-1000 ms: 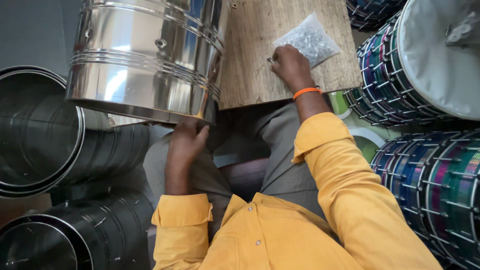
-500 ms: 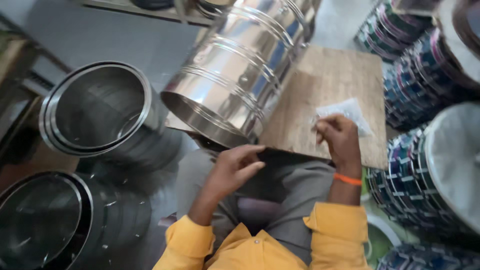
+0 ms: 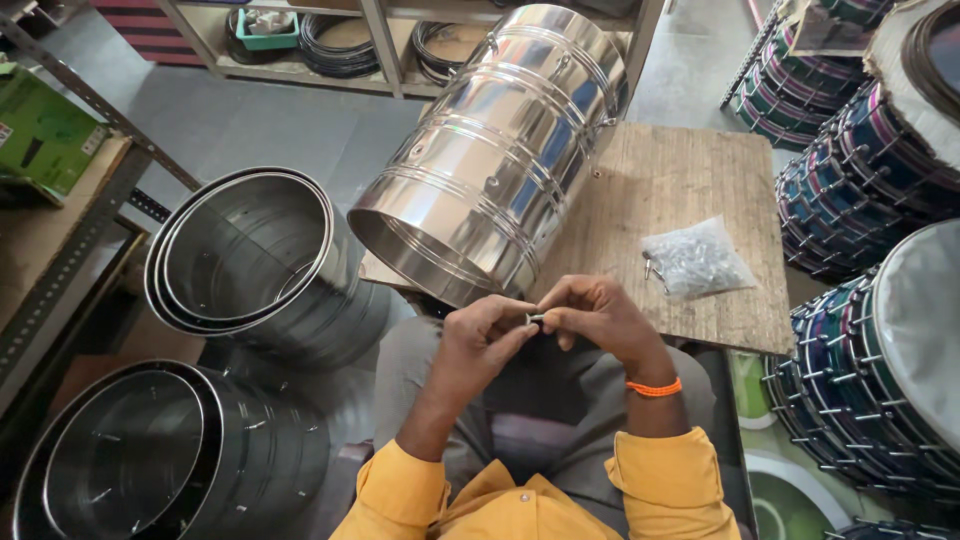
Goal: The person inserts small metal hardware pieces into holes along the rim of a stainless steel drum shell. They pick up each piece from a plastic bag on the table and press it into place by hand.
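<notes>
Steel gleams across the scene: a shiny ribbed stainless-steel drum shell [image 3: 495, 150] lies tilted on its side, its open mouth toward the person, resting on a rough brown wooden board [image 3: 690, 190]. Just below that mouth, the two hands meet over the lap. The left hand [image 3: 480, 340] and the right hand [image 3: 598, 315], which wears an orange wristband [image 3: 652, 387], both pinch a small silver metal screw or bolt [image 3: 535, 319] between thumb and fingertips; whether a nut or washer sits on it is too small to tell. Both hands are closed in a fine pinch, fingertips nearly touching.

At about two o'clock from the hands, a clear plastic bag of small silver fasteners [image 3: 697, 260] lies on the board, with a couple of loose pieces just beside it at its nine o'clock edge. At nine o'clock, an upright stack of open steel shells [image 3: 245, 260] stands on the floor; another stack [image 3: 130, 460] sits at seven o'clock. Finished drums with dark blue laced sides [image 3: 870, 170] are piled at three o'clock.

By my judgement, the step in hand is readying one fastener. The next move calls for steady fingers and an exact line-up with a hole in the shell wall.
</notes>
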